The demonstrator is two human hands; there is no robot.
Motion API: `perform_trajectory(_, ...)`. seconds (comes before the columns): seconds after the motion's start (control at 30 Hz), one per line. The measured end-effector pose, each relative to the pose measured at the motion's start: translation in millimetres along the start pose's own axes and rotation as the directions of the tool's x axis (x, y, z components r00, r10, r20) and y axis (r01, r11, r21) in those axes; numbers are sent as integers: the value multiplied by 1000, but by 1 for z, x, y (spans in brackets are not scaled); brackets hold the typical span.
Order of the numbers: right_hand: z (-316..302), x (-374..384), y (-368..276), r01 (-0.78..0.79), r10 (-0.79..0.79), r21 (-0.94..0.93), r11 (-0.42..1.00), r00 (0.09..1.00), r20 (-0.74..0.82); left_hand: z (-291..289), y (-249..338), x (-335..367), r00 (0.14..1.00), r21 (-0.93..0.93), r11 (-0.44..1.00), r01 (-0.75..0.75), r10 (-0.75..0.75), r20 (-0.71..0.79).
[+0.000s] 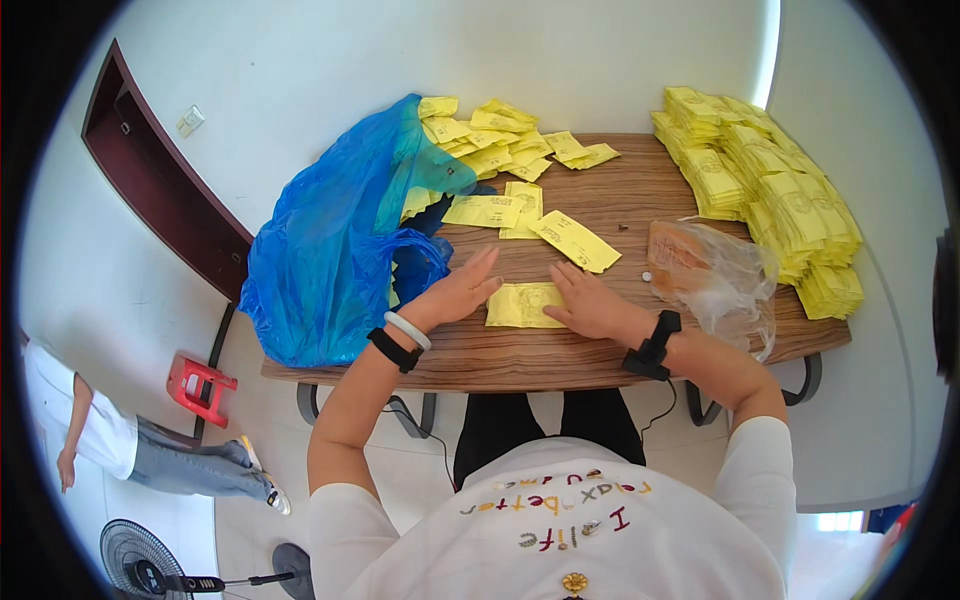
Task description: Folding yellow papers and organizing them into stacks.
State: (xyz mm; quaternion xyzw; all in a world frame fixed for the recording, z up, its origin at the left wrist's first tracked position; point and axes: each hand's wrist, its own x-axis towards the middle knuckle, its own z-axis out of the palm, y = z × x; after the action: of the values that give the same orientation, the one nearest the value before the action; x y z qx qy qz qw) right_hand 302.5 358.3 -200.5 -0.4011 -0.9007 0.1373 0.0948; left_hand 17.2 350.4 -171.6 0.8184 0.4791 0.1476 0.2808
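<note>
A flat yellow packet (522, 305) lies on the wooden table close to its front edge. My right hand (592, 302) rests on the packet's right end, fingers stretched out. My left hand (458, 290) is at the packet's left end, fingers extended and nothing visible in them; whether it touches the packet is hard to see. Just beyond my hands lie loose yellow packets, one tilted (578, 242) and another (484, 211) flat beside the bag. A big blue plastic bag (330, 230) on the left opens toward the middle, with more packets spilling from it.
Neatly stacked yellow packets (765, 185) fill the table's right side. In front of them sits a clear plastic bag (735, 285) with something orange-brown inside. A red stool (202, 388), a standing fan (145, 560) and another person (130, 440) are off to the left.
</note>
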Motion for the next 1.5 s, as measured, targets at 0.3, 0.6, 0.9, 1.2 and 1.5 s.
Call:
perform_trajectory(0.3, 15, 3, -14, 191, -200, -135, 972, 978, -59, 50, 38, 5, 994, 502, 858, -107, 98, 44)
perform_trajectory(0.6, 24, -1, 1, 201, -203, -123, 972, 979, -2, 59, 11, 3, 984, 525, 832, -177, 157, 83)
perform_trajectory(0.9, 5, -20, 11, 175, -152, -189, 966, 980, 130, 55, 15, 2, 989, 544, 826, -147, 106, 107)
perform_trajectory(1.2, -21, -37, 19, 138, -123, -180, 974, 988, 91, 47, 8, 7, 991, 439, 892, -109, 63, 118)
perform_trajectory(1.5, -32, -10, -2, 110, -100, 29, 994, 968, -230, 3, 27, 29, 985, 135, 991, -13, 35, -167)
